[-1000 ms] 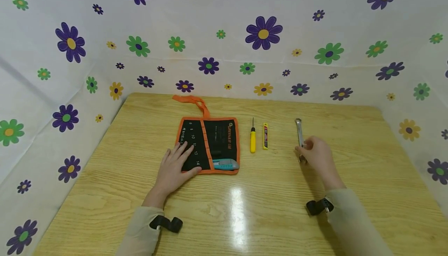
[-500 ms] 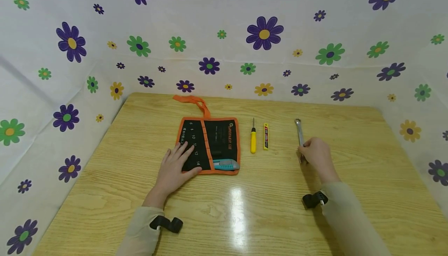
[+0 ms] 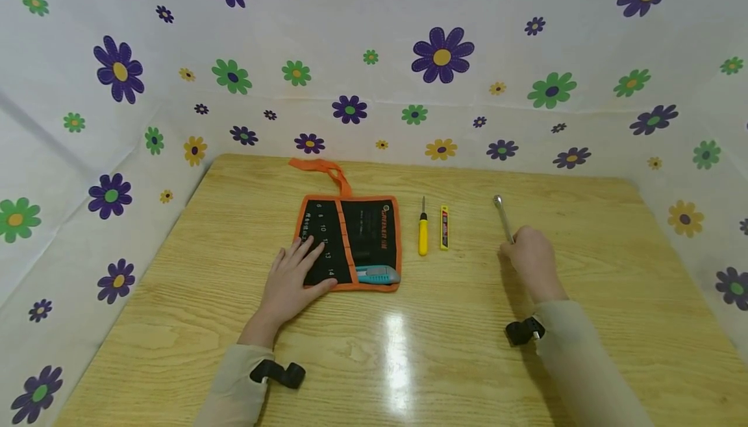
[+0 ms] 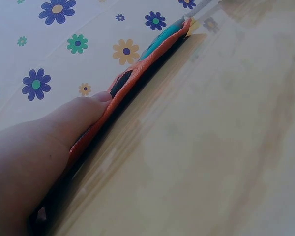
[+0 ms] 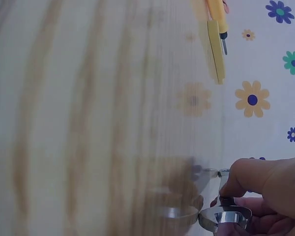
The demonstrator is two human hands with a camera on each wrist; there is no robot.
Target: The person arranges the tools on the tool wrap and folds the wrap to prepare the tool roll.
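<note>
My left hand [image 3: 292, 284] lies with spread, straight fingers on the left part of a black tool pouch [image 3: 368, 229] with orange edging and printed sizes. In the left wrist view the thumb rests along the pouch's orange edge [image 4: 137, 70]. A teal utility knife [image 3: 376, 275] sits at the pouch's near right corner, its left part under the orange band. Over to the right, my right hand [image 3: 533, 261] pinches a silver combination wrench [image 3: 502, 216] near its open end, the ring end pointing away. The right wrist view shows the open-ended jaw of the wrench [image 5: 225, 218] just beneath the thumb.
Between the pouch and the wrench lie a yellow-handled screwdriver [image 3: 423, 235] and a slim yellow pack [image 3: 445, 227]. An orange strap [image 3: 327, 167] trails from the pouch toward the back of the wooden table [image 3: 450, 336]. A flowered cloth [image 3: 380, 83] stands behind and at both sides.
My right hand has closed further over the wrench's near end, hiding it in the head view. The wrench has swung so its near end lies further right. My left hand has not moved.
</note>
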